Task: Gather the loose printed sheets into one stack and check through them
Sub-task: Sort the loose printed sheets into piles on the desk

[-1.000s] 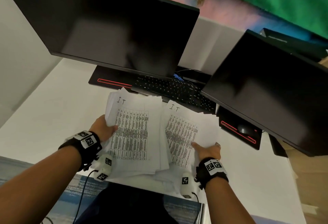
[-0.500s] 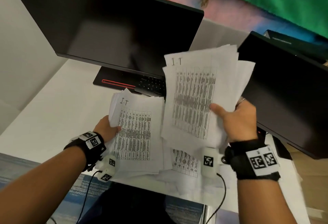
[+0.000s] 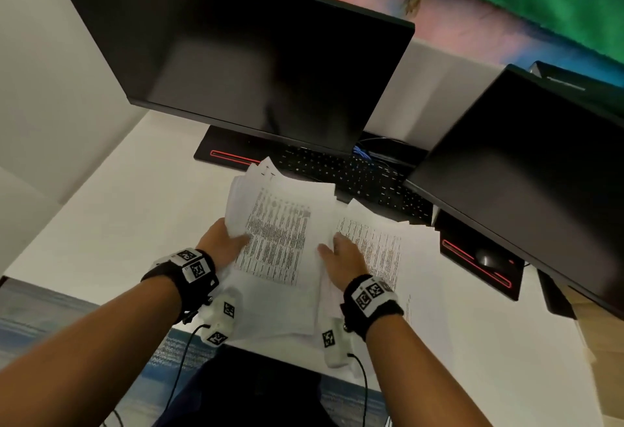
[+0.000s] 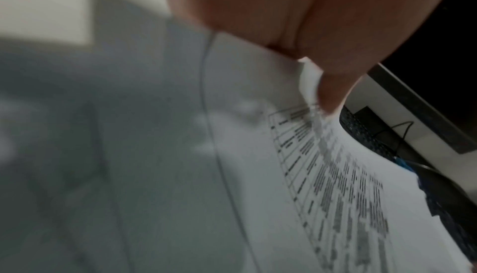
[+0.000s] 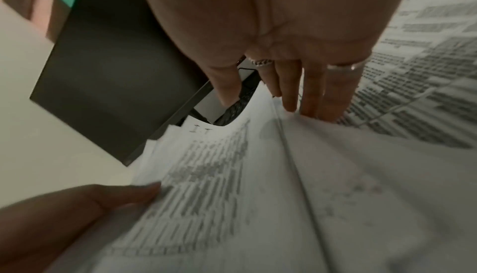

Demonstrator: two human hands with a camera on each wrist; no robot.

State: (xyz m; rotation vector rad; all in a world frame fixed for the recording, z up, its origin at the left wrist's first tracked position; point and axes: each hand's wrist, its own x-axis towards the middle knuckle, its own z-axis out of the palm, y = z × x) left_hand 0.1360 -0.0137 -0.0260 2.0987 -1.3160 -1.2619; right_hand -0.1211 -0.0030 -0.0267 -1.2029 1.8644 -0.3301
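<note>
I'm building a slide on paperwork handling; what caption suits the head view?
Left hand grips a stack of printed sheets while the right hand reaches past its edge.

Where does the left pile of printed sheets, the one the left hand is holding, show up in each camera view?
Head: left pile of printed sheets, centre, its edge gripped by the left hand.
Left wrist: it fills the lower right, curving under the thumb.
Right wrist: lower left to centre, with the left hand's thumb on its edge.
Shared landmark: the black keyboard just beyond the pile's far edge, visible in all three views.
</note>
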